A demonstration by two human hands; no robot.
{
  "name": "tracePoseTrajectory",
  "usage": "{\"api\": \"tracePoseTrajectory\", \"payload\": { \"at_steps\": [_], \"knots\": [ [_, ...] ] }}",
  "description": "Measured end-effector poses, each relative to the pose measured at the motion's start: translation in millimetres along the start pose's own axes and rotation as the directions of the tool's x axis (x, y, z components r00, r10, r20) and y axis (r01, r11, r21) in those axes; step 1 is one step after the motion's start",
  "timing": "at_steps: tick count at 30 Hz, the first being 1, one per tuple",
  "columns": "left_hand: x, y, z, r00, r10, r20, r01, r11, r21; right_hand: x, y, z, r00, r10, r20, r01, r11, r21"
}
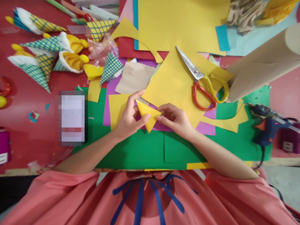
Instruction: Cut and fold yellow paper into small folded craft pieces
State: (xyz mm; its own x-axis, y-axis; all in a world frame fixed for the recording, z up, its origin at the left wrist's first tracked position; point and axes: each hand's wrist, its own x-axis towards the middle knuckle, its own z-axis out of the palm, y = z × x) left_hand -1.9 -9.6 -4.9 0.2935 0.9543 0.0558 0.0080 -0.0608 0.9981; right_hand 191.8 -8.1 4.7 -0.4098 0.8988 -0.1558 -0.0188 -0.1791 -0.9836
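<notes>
Small folded yellow paper cone (pixel 148 115) is held over the green paper sheet (pixel 140 150), tip pointing down toward the person. Left hand (pixel 130 118) pinches its left edge, right hand (pixel 174 118) pinches its right corner; both equally near. Red-and-yellow-handled scissors (pixel 203 84) lie beyond the sheet's far right part.

Left hand (pixel 130 120) and right hand (pixel 174 120) pinching yellow cone (pixel 147 115): smooth matt paper. Scissors (pixel 203 82) at 2 o'clock showing shiny metal blades, glossy plastic handles. Tube (pixel 262 65) looking like matt cardboard. Green sheet (pixel 140 150) lying smooth, matt. Glue gun (pixel 267 126) at 3 o'clock: plastic.
</notes>
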Motion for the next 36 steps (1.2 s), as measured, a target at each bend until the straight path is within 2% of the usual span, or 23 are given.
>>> {"api": "tracePoseTrajectory", "payload": {
  "at_steps": [4, 11, 22, 36],
  "knots": [
    [-1.2, 0.7, 0.7, 1.0, 0.0, 0.005, 0.0, 1.0, 0.013, -0.5, -1.7, -1.0, 1.0, 0.027, 0.017, -0.025, 0.994, -0.108],
    [-1.5, -0.1, 1.2, 1.0, -0.007, -0.001, 0.007, 0.999, 0.035, -0.3, -2.5, -1.7, 0.999, 0.033, 0.034, -0.026, 0.985, -0.17],
    [-0.2, 0.4, 1.6, 1.0, -0.003, -0.01, 0.003, 0.998, 0.055, -1.7, -3.7, -2.5, 0.993, 0.058, 0.098, -0.047, 0.992, -0.118],
    [-0.5, -1.6, 0.5, 1.0, 0.003, -0.011, -0.003, 0.997, 0.073, -0.3, -5.1, -4.3, 0.997, 0.011, 0.071, 0.003, 0.982, -0.188]
  ]
}}
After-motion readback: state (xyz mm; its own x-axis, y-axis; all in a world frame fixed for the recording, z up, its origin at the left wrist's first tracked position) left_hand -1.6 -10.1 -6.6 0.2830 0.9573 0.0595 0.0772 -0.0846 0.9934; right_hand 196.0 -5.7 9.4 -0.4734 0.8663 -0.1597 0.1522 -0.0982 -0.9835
